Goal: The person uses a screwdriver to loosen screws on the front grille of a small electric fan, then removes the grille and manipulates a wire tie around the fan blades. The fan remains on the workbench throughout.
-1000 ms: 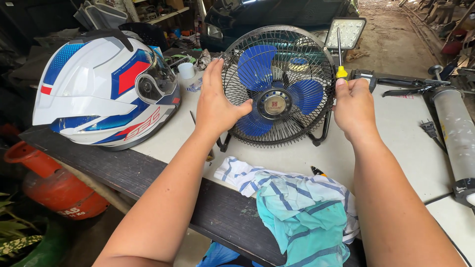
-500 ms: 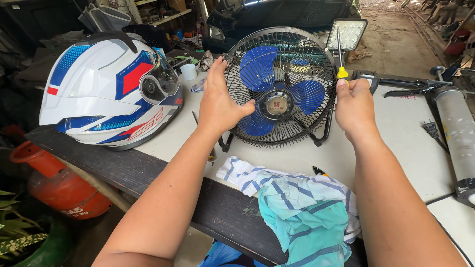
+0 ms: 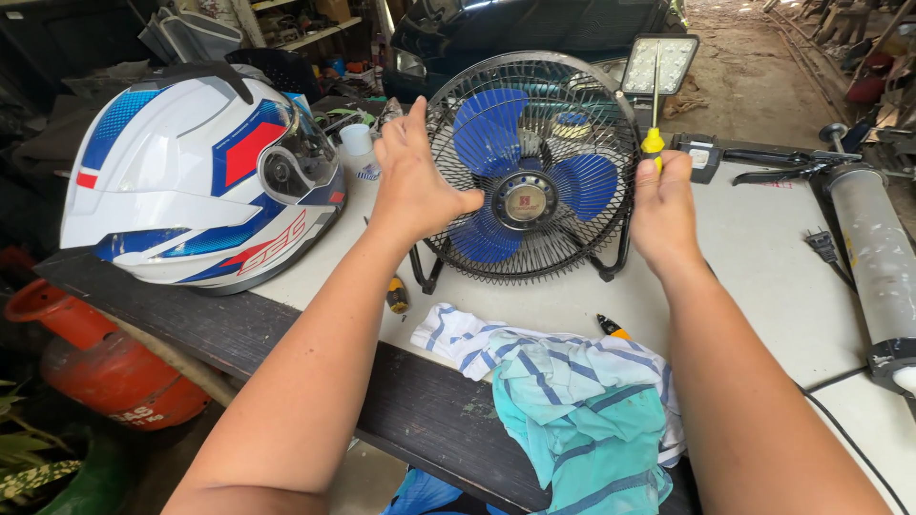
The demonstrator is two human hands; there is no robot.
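- Your left hand (image 3: 412, 186) lies flat with fingers spread against the wire grille of the table fan (image 3: 530, 172), at the fan's nine o'clock edge.
- Your right hand (image 3: 665, 210) is fisted around a yellow-handled screwdriver (image 3: 654, 143), shaft pointing to twelve o'clock, at the fan's three o'clock rim.
- The fan stands upright on the white table (image 3: 763, 257), blue blades facing you.
- A white, blue and red motorcycle helmet (image 3: 196, 181) sits at nine o'clock of the fan.
- A striped cloth (image 3: 563, 391) lies at six o'clock.
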